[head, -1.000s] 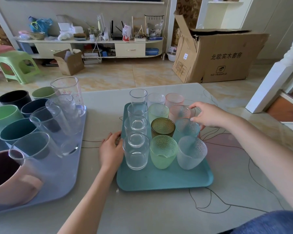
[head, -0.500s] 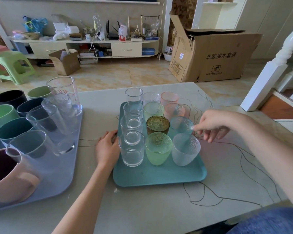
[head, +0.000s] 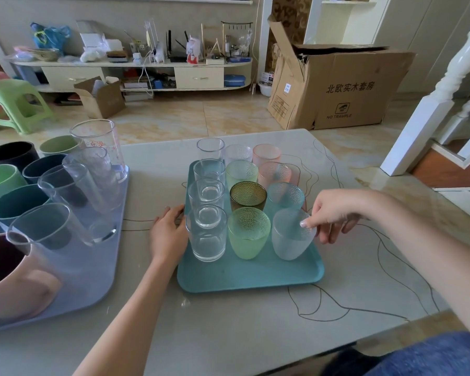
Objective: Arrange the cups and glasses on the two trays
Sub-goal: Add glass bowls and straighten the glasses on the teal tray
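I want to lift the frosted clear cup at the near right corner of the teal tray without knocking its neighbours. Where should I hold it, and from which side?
Probably by the rim, from the right. The frosted clear cup stands upright, tapers toward its base and has no handle. The green cup crowds its left, the blue cup sits behind, and the right side is open. The right hand already pinches the rim there.

A big cardboard box [head: 334, 88] stands open on the tiled floor [head: 190, 115] beyond the table [head: 255, 321]. Along the wall runs a low cabinet [head: 130, 74] — its top cluttered — with a small open carton [head: 102, 97] and a green stool [head: 15, 104] nearby.
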A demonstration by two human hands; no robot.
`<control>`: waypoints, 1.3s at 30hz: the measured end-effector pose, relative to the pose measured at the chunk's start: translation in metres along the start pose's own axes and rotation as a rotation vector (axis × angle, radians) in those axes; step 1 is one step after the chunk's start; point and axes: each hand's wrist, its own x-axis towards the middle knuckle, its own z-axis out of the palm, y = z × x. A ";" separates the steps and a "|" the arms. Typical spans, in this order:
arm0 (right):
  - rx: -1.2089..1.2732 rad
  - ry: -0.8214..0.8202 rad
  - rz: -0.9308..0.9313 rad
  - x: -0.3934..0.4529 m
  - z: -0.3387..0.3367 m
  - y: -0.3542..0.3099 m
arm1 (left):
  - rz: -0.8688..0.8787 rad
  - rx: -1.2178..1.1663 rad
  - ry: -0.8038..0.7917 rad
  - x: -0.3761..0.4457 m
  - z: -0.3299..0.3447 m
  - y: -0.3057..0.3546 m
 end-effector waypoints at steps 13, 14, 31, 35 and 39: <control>0.011 0.268 -0.101 -0.016 -0.010 -0.012 | -0.045 0.124 -0.080 -0.001 -0.003 0.001; -0.003 0.382 -0.191 -0.018 -0.011 -0.014 | -0.048 0.125 -0.083 -0.001 -0.003 0.001; -0.103 0.278 -0.699 -0.026 0.034 -0.065 | -0.032 0.117 -0.097 -0.008 -0.006 0.005; -0.076 0.570 -0.805 -0.018 0.034 -0.086 | -0.029 0.130 -0.093 -0.008 -0.006 0.007; -0.271 0.623 -0.750 0.000 0.035 -0.110 | 0.017 0.078 -0.069 -0.010 -0.006 0.011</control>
